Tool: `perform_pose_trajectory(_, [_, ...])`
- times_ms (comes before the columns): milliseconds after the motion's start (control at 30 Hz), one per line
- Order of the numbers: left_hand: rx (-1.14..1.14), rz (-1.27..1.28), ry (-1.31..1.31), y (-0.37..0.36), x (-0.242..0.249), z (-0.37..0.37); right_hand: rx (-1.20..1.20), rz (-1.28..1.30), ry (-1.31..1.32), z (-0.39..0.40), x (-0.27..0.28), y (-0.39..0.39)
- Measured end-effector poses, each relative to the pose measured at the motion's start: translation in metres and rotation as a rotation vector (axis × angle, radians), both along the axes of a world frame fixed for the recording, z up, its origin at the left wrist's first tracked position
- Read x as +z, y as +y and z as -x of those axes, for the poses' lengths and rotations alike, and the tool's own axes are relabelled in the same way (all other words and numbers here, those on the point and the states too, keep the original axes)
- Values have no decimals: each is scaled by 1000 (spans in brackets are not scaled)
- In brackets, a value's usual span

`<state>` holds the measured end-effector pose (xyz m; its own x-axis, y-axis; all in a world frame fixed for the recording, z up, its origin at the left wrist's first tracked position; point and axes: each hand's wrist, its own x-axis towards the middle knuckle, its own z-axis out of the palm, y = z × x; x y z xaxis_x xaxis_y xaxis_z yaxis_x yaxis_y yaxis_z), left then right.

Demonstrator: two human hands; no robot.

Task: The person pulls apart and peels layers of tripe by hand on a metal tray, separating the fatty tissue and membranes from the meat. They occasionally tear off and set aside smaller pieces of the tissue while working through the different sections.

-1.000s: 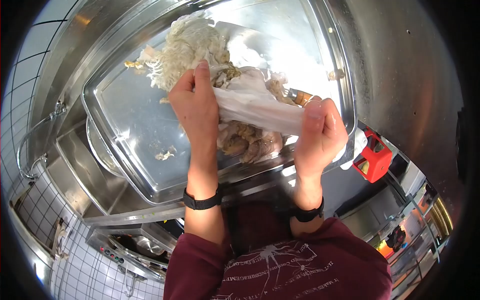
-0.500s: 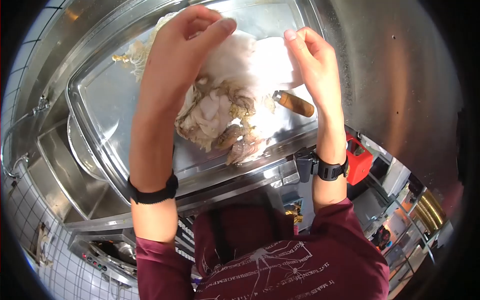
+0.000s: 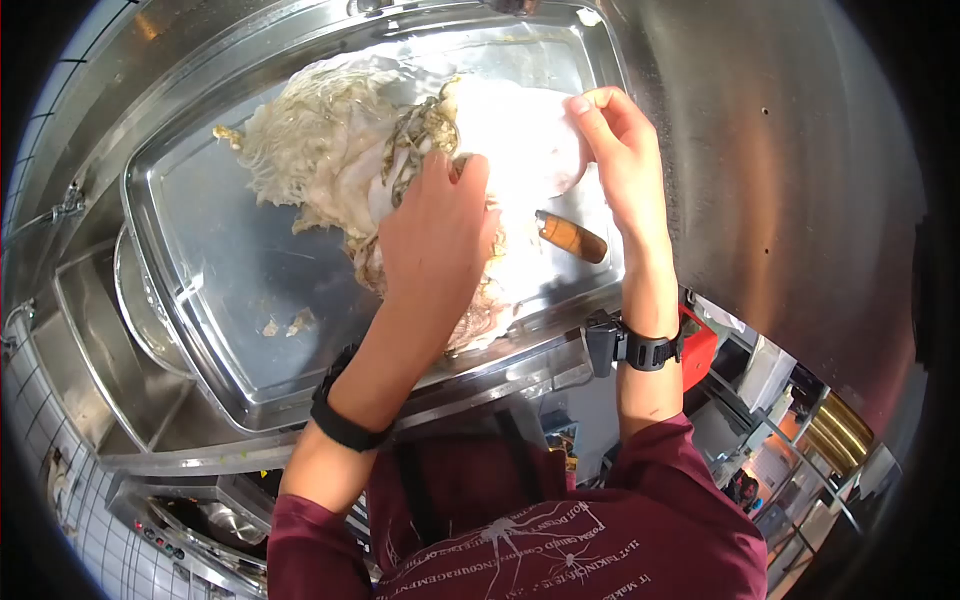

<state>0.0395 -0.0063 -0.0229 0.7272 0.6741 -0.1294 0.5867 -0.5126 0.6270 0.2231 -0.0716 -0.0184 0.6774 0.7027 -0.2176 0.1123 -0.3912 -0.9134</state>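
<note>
From the head camera, here's the pale, ragged mass (image 3: 320, 130), spread on the metal tray (image 3: 235, 265). My right hand (image 3: 625, 145) has thumb and forefinger pinching the edge of its white flap (image 3: 520, 130); my left hand (image 3: 440, 230) curls down into the middle, fingertips hidden, so I can't tell its grip. A wooden handle (image 3: 573, 238) lies just beside. It looks wet, limp and slippery, likely weighty in bulk; the broad flap should hold better than the frail, stringy fringe.
</note>
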Motion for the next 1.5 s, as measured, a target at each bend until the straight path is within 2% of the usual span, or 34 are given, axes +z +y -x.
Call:
perform_pose_trajectory(133, [-8,-71,14,6,-17,0,-17,-20,38,-3,6,-2])
perform_pose_trajectory(200, [81,-25,-284,9,-17,8,-28,-13,-47,-14,-6,-6])
perform_pose_trajectory(233, [70,-27,-279,9,-14,11,-38,-16,-42,-18,-10,-8])
perform_pose_trajectory(300, [214,135,-232,12,-5,16,-52,-44,-46,-22,-16,-10])
perform_pose_trajectory(400, [214,162,-198,13,-1,21,-92,-57,67,-20,-15,-9])
perform_pose_trajectory(533, [221,193,-219,8,-5,22,-121,-41,30,-16,-12,-8])
perform_pose_trajectory(600, [322,527,-287,5,-4,19,-109,-49,-148,-5,-6,-10])
perform_pose_trajectory(633, [319,526,-282,5,-2,18,-113,-49,-145,1,-4,-15])
perform_pose_trajectory(700, [395,804,-381,6,4,13,151,-75,-677,14,4,-27])
perform_pose_trajectory(767, [408,858,-399,10,3,12,439,-36,-620,27,7,-40])
perform_pose_trajectory(800, [422,911,-417,12,1,13,452,26,-509,37,10,-38])
perform_pose_trajectory(900, [389,924,-432,24,0,14,521,43,-571,40,-6,-31])
perform_pose_trajectory(1033, [344,774,-389,41,8,14,617,11,-655,24,-3,-27])
perform_pose_trajectory(1100, [323,598,-313,48,7,14,650,-54,-677,14,4,-27])
perform_pose_trajectory(1167, [295,527,-309,54,3,14,607,-194,-557,6,6,-27])
perform_pose_trajectory(1200, [263,458,-306,56,2,12,663,-133,-447,0,12,-26])
perform_pose_trajectory(1233, [267,460,-310,56,3,10,669,-130,-449,-2,19,-25])
perform_pose_trajectory(1300, [222,420,-319,57,6,5,557,71,-1,-2,32,-22])
perform_pose_trajectory(1333, [227,420,-323,55,5,2,584,24,-21,-8,22,-21])
perform_pose_trajectory(1367, [176,278,-388,52,5,-2,591,26,-24,-10,22,-19])
perform_pose_trajectory(1400, [124,136,-449,50,3,-5,546,-3,89,-11,22,-16])
perform_pose_trajectory(1433, [131,136,-454,52,-1,-8,500,-32,198,-12,22,-14])
perform_pose_trajectory(1500, [-146,-38,-553,57,-7,-14,501,-26,240,-17,20,-11])
